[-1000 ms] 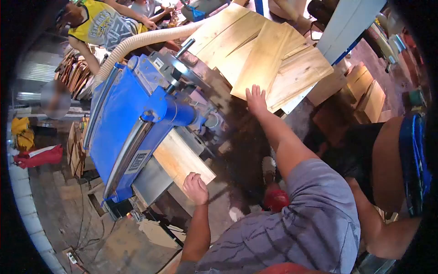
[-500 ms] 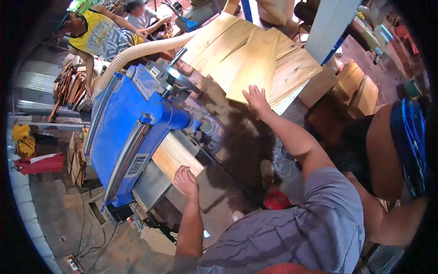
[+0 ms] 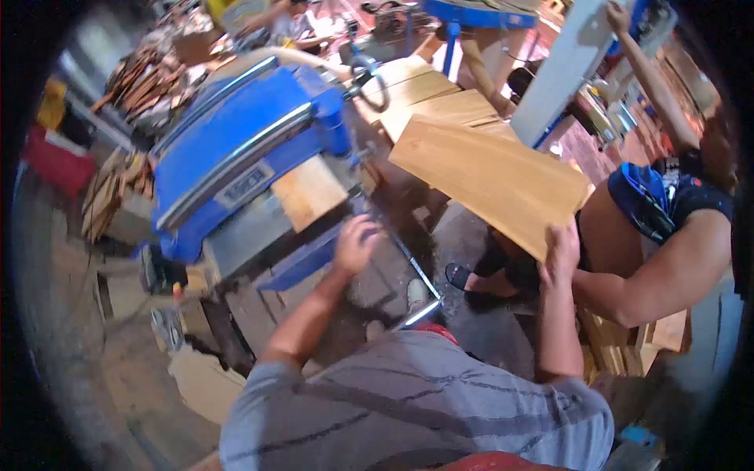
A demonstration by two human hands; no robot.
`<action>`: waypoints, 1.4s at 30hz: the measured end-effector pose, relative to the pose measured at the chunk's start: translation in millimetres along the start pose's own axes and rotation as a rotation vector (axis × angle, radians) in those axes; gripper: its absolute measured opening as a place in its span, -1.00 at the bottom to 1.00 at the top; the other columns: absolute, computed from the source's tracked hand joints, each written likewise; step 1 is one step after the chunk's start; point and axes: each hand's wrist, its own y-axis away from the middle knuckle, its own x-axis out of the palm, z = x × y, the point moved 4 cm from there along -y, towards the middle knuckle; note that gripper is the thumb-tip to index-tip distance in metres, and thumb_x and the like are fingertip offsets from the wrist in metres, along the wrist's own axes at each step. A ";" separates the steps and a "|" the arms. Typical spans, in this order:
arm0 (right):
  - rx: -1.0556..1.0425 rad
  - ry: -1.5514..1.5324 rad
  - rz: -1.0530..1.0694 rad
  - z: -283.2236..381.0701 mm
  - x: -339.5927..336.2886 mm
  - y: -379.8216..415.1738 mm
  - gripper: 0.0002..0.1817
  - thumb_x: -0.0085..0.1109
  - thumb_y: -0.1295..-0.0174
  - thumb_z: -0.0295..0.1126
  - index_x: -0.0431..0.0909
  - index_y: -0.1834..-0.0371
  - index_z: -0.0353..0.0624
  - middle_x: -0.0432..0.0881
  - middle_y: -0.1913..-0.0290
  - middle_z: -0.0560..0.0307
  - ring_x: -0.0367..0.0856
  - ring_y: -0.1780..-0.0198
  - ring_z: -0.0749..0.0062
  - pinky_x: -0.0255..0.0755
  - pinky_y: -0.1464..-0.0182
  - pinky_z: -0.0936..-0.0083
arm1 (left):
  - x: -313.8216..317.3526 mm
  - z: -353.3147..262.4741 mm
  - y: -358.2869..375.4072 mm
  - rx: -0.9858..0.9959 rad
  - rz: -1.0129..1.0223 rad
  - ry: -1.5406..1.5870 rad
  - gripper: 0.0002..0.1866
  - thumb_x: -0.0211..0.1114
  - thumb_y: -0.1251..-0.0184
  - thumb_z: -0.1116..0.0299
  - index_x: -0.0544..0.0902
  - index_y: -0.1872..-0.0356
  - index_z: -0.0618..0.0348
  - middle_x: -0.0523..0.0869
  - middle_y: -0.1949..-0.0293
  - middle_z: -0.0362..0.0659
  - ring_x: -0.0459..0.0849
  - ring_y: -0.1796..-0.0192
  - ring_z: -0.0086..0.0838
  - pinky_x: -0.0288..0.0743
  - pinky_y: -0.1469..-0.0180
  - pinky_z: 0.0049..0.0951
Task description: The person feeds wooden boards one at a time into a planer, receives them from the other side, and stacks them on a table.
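A wide wooden board point(image 3: 487, 177) is raised in the air, its near right end gripped by my right hand point(image 3: 560, 250). My left hand point(image 3: 357, 245) is off the wood, fingers loosely apart and a little blurred, just in front of a blue thickness planer point(image 3: 243, 149). Out of the planer sticks a second, paler board point(image 3: 309, 191), lying on the metal bed point(image 3: 247, 235) close to my left hand. Behind the raised board lies a stack of boards point(image 3: 412, 90), partly covered by it.
A person point(image 3: 667, 259) is close on my right, one arm reaching up toward a pale post point(image 3: 577, 67). Scrap wood point(image 3: 169, 71) is piled behind the planer. More boards point(image 3: 620, 345) stand low at right. A metal bar point(image 3: 420, 271) juts out near my feet.
My right hand has taken a board off the stack and swung it right, toward me. My left hand has come away from the board in the planer. The view has turned.
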 end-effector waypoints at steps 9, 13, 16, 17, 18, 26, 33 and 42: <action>-0.640 0.792 1.257 65.2 71.9 210.9 -0.55 0.23 -0.09 -0.41 0.56 -0.11 -0.20 0.50 -0.26 -0.22 0.47 -0.32 -0.05 0.33 -0.36 0.11 | -22.6 -106.4 -0.7 -0.640 0.185 1.969 0.07 -0.21 -0.16 -0.59 0.33 -0.37 0.22 0.49 -0.28 0.08 0.44 -0.34 -0.13 0.29 -0.38 -0.17; -0.627 1.104 1.494 35.6 70.6 226.7 -0.56 0.11 -0.18 -0.48 0.59 -0.15 0.09 0.48 -0.32 -0.05 0.43 -0.36 0.03 0.27 -0.43 0.21 | 14.8 -48.7 22.0 -0.740 0.047 1.514 -0.43 0.13 -0.44 0.00 0.44 -0.24 0.28 0.60 -0.15 0.06 0.61 -0.16 -0.15 0.48 -0.24 -0.14; -0.505 1.251 1.500 -20.3 45.6 221.2 -0.52 -0.06 -0.30 -0.43 0.46 -0.30 0.14 0.29 -0.44 -0.09 0.22 -0.48 0.04 0.06 -0.51 0.26 | 27.8 -21.1 48.0 -0.741 -0.090 1.491 -0.59 0.18 -0.36 0.42 0.46 -0.20 0.28 0.63 -0.10 0.02 0.64 -0.12 -0.18 0.53 -0.19 -0.18; -0.488 1.317 1.421 -45.2 34.7 216.0 -0.50 -0.09 -0.32 -0.41 0.40 -0.35 0.15 0.22 -0.48 -0.10 0.15 -0.51 0.03 0.00 -0.53 0.26 | 25.3 -17.4 57.8 -0.745 -0.132 1.485 -0.61 0.18 -0.35 0.46 0.47 -0.19 0.27 0.64 -0.09 0.01 0.64 -0.12 -0.20 0.52 -0.19 -0.19; -0.543 1.313 1.410 -68.9 24.6 213.0 -0.46 -0.11 -0.34 -0.43 0.32 -0.41 0.16 0.12 -0.52 -0.13 0.07 -0.54 0.01 -0.05 -0.54 0.28 | 27.8 -6.3 69.8 -0.704 -0.101 1.539 -0.61 0.16 -0.36 0.52 0.45 -0.20 0.25 0.62 -0.12 -0.01 0.60 -0.17 -0.21 0.49 -0.23 -0.20; -0.565 1.303 1.495 -149.9 24.3 235.9 -0.40 -0.05 -0.26 -0.51 0.31 -0.41 0.15 0.10 -0.51 -0.24 0.05 -0.54 -0.07 -0.05 -0.52 0.07 | 22.2 43.6 147.1 -0.849 -0.242 1.419 -0.56 0.12 -0.46 0.41 0.31 -0.30 0.15 0.52 -0.23 -0.03 0.53 -0.25 -0.18 0.43 -0.30 -0.14; -0.606 1.345 1.497 -159.1 51.0 246.6 -0.40 -0.09 -0.27 -0.48 0.27 -0.43 0.11 0.09 -0.51 -0.21 0.01 -0.55 -0.06 -0.09 -0.52 0.04 | 8.9 69.0 152.2 -0.896 -0.281 1.354 -0.59 0.11 -0.49 0.36 0.34 -0.29 0.20 0.55 -0.21 -0.04 0.55 -0.22 -0.23 0.44 -0.27 -0.17; -0.592 1.354 1.511 -179.3 86.6 239.5 -0.40 -0.09 -0.28 -0.49 0.24 -0.44 0.10 0.07 -0.52 -0.21 0.00 -0.55 -0.06 -0.07 -0.52 0.04 | -0.6 91.2 139.7 -0.965 -0.310 1.149 -0.57 0.13 -0.50 0.28 0.35 -0.30 0.18 0.57 -0.19 -0.05 0.56 -0.20 -0.28 0.47 -0.23 -0.21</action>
